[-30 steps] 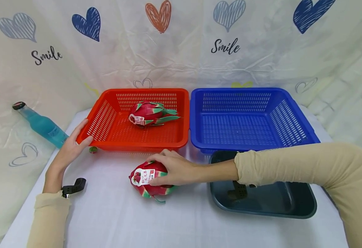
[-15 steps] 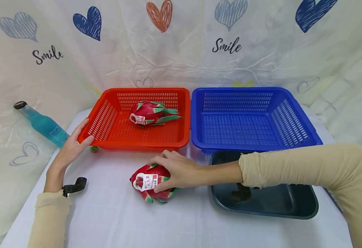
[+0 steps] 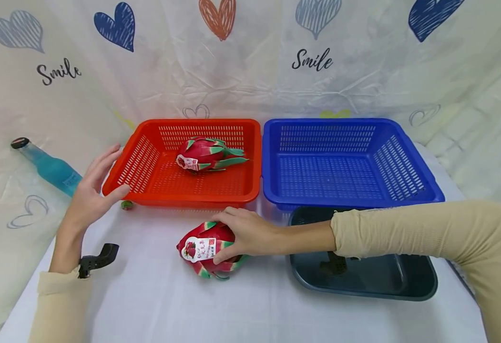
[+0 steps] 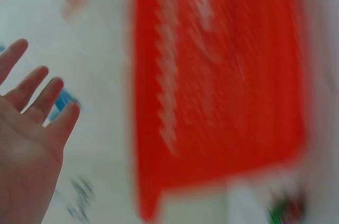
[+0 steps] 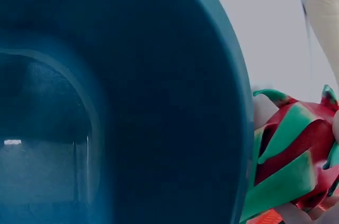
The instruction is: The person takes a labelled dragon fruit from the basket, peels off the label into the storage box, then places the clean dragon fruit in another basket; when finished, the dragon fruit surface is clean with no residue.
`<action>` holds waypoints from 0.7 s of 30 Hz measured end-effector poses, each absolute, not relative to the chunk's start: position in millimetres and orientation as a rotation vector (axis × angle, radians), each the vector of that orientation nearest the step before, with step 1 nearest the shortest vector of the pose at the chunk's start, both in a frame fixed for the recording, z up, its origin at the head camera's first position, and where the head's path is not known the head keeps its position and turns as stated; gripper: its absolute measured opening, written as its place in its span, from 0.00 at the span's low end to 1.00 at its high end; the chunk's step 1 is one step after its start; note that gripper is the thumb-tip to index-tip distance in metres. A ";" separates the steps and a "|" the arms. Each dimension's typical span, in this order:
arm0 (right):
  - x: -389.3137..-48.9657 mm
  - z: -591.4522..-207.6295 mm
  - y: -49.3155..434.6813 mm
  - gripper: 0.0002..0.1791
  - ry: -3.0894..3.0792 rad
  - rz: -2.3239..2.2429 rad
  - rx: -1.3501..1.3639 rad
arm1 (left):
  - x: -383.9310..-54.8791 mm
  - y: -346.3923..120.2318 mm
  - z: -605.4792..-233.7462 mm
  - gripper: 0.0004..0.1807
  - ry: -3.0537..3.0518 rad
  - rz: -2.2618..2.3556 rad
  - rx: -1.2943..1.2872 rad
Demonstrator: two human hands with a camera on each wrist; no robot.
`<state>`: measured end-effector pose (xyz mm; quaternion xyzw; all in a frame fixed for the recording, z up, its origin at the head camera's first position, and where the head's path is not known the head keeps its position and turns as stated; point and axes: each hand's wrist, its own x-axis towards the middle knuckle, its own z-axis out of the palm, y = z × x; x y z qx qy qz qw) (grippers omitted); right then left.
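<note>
My right hand (image 3: pixel 254 233) grips a red dragon fruit (image 3: pixel 200 269) with green scales and a white printed label, low over the white cloth. The right wrist view shows the scaly end of this dragon fruit (image 5: pixel 296 144) between fingers and thumb. My left hand (image 3: pixel 91 193) is spread, thumb apart from the fingers, beside the left end of the red basket (image 3: pixel 199 197). In the left wrist view a gap shows between the left hand (image 4: pixel 32 113) and the blurred red basket (image 4: pixel 233 102). A second labelled dragon fruit (image 3: pixel 203 155) lies inside the red basket.
The blue basket (image 3: pixel 353 202) stands right beside the red one. Below my right forearm is a dark teal tub (image 3: pixel 379 286). A bottle of blue liquid (image 3: pixel 57 171) is behind my left hand. A small green-and-red piece (image 3: pixel 127 205) lies by the red basket's front left corner.
My left hand has come off the red basket's rim, leftward, with its fingers spreading. The gripped dragon fruit has turned slightly under my right hand, which stays in nearly the same place.
</note>
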<state>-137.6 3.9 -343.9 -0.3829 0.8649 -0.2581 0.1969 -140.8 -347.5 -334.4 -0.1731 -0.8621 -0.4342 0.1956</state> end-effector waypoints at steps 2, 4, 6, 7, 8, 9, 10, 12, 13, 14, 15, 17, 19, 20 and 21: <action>-139.6 -343.6 4.6 0.42 2.417 -0.738 -1.067 | -133.6 -324.2 -321.2 0.41 -2.356 -1.260 -0.756; -142.0 -344.0 5.3 0.42 2.419 -0.751 -1.082 | -127.0 -300.8 -313.3 0.42 -2.314 -1.305 -1.018; -144.6 -345.1 6.2 0.42 2.419 -0.774 -1.107 | -122.3 -280.8 -312.4 0.45 -2.309 -1.320 -1.205; -145.9 -345.8 6.7 0.42 2.418 -0.783 -1.119 | -120.5 -272.5 -314.3 0.46 -2.320 -1.315 -1.270; -146.9 -346.8 7.3 0.42 2.414 -0.795 -1.133 | -119.0 -265.4 -317.7 0.47 -2.328 -1.333 -1.324; -147.9 -347.8 7.8 0.42 2.405 -0.807 -1.139 | -117.9 -260.0 -322.0 0.47 -2.335 -1.369 -1.368; -148.6 -348.5 8.3 0.42 2.391 -0.816 -1.135 | -117.4 -256.3 -327.2 0.47 -2.343 -1.398 -1.403; -149.7 -350.7 8.7 0.42 2.370 -0.839 -1.139 | -117.4 -252.0 -337.2 0.47 -2.365 -1.432 -1.451; -150.0 -351.6 9.0 0.43 2.360 -0.852 -1.138 | -117.9 -250.9 -342.2 0.48 -2.384 -1.443 -1.463; -150.0 -352.4 9.5 0.43 2.356 -0.862 -1.132 | -118.5 -250.2 -346.9 0.48 -2.402 -1.455 -1.472; -149.9 -353.0 9.7 0.43 2.359 -0.865 -1.123 | -119.1 -249.9 -351.4 0.49 -2.427 -1.457 -1.478; -149.3 -354.2 10.5 0.44 2.375 -0.865 -1.115 | -120.0 -249.0 -359.7 0.50 -2.480 -1.448 -1.484; -148.3 -354.4 11.1 0.44 2.387 -0.856 -1.101 | -120.1 -248.6 -367.6 0.52 -2.544 -1.435 -1.464; -147.8 -354.4 11.2 0.44 2.390 -0.848 -1.092 | -119.8 -248.8 -371.3 0.53 -2.568 -1.425 -1.456; -147.5 -354.4 11.2 0.45 2.392 -0.844 -1.088 | -119.4 -249.2 -374.7 0.54 -2.594 -1.418 -1.444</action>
